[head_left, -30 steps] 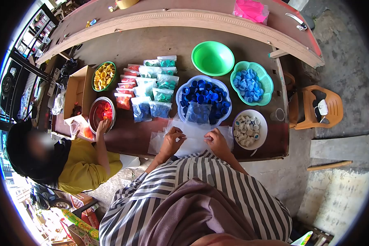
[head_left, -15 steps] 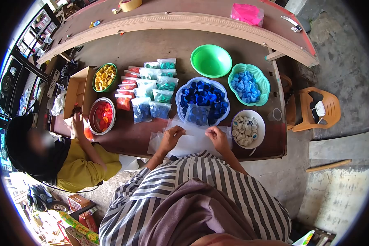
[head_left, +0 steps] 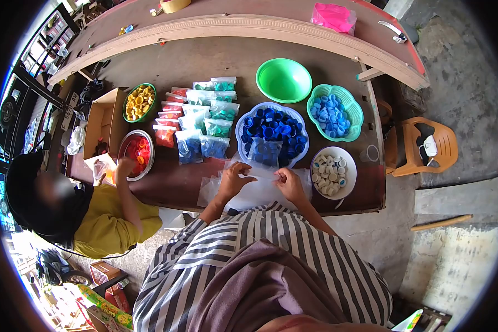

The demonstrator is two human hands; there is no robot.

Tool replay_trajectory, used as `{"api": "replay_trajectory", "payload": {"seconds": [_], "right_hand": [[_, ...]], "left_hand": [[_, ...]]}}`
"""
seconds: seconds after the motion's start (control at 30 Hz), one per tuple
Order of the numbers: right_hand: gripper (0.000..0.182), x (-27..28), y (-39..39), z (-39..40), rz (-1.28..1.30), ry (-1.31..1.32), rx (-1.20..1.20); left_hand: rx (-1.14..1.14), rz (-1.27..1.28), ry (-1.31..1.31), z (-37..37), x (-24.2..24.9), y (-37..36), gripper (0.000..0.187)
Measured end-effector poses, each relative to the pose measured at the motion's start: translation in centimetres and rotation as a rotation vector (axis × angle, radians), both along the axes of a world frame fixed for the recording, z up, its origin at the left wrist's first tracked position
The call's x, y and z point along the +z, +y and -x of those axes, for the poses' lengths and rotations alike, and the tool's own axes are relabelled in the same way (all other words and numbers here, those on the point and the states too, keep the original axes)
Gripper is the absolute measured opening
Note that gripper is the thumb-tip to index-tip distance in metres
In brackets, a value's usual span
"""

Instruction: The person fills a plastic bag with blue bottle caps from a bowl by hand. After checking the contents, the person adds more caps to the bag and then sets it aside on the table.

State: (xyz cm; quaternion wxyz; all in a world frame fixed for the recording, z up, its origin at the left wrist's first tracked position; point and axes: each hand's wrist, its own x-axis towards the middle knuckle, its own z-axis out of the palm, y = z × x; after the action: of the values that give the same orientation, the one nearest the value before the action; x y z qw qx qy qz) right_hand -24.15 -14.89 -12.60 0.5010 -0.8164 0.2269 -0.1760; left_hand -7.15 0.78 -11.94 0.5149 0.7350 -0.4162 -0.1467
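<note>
Tabletop [head_left: 205,61]: blue basket [head_left: 243,119] of blue caps [head_left: 271,128], white bowl [head_left: 349,166] of white caps [head_left: 329,176].

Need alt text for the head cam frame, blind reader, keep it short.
Seen from above, a person's left hand and right hand pinch a clear plastic bag at the near edge of a brown table. Beyond are bowls of blue caps, white caps and rows of filled bags; a co-worker sits alongside.
</note>
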Motion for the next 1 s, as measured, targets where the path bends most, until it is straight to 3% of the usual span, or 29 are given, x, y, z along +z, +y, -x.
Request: {"api": "replay_trajectory", "payload": {"seconds": [0.1, 0.17, 0.27, 0.3, 0.37, 0.47, 0.63, 0.73, 0.87, 0.97, 1.0], "right_hand": [[0.025, -0.6, -0.5, -0.4, 0.021, 0.006, -0.027], [0.020, -0.4, -1.0, -0.6, 0.279, -0.015, -0.026], [0.017, -0.2, -1.4, -0.9, 0.439, -0.110, -0.122], [0.017, -0.1, -1.6, -1.0, 0.438, -0.110, -0.124], [0.018, 0.3, -1.8, -1.2, -0.042, -0.026, -0.099], [0.022, -0.2, -1.5, -1.8, -0.114, -0.027, -0.257], [0.028, -0.6, -1.9, -2.0, 0.092, 0.029, -0.085], [0.027, 1.1, -1.8, -2.0, 0.163, 0.020, -0.020], [0.022, 1.3, -3.2, -2.7, 0.182, 0.066, 0.002], [0.018, 3.1, -4.3, -4.2, 0.265, 0.084, -0.007], [0.015, 4.1, -4.5, -4.8, 0.289, 0.056, -0.015]], "left_hand": [[-0.037, -0.053, -0.012, -0.5, 0.1, 0.0, 0.020], [-0.046, -0.111, -0.012, -1.0, 0.1, -0.3, 0.017], [0.003, -0.123, -0.038, -1.7, -0.4, -1.1, 0.015], [0.007, -0.096, -0.026, -1.9, -0.7, -1.3, 0.015], [0.010, -0.070, -0.013, -2.1, -1.0, -1.6, 0.015], [0.046, -0.154, -0.022, -1.9, -0.9, -2.3, 0.018], [0.205, -0.108, 0.215, -1.4, -0.9, -3.3, 0.019], [0.101, -0.116, 0.249, -2.0, -0.2, -3.3, 0.020], [-0.062, -0.046, 0.034, -2.7, 1.6, -3.5, 0.033], [-0.107, 0.027, 0.163, -3.4, 2.8, -4.3, 0.033], [-0.092, -0.080, 0.006, -4.1, 3.4, -4.4, 0.030]]}}
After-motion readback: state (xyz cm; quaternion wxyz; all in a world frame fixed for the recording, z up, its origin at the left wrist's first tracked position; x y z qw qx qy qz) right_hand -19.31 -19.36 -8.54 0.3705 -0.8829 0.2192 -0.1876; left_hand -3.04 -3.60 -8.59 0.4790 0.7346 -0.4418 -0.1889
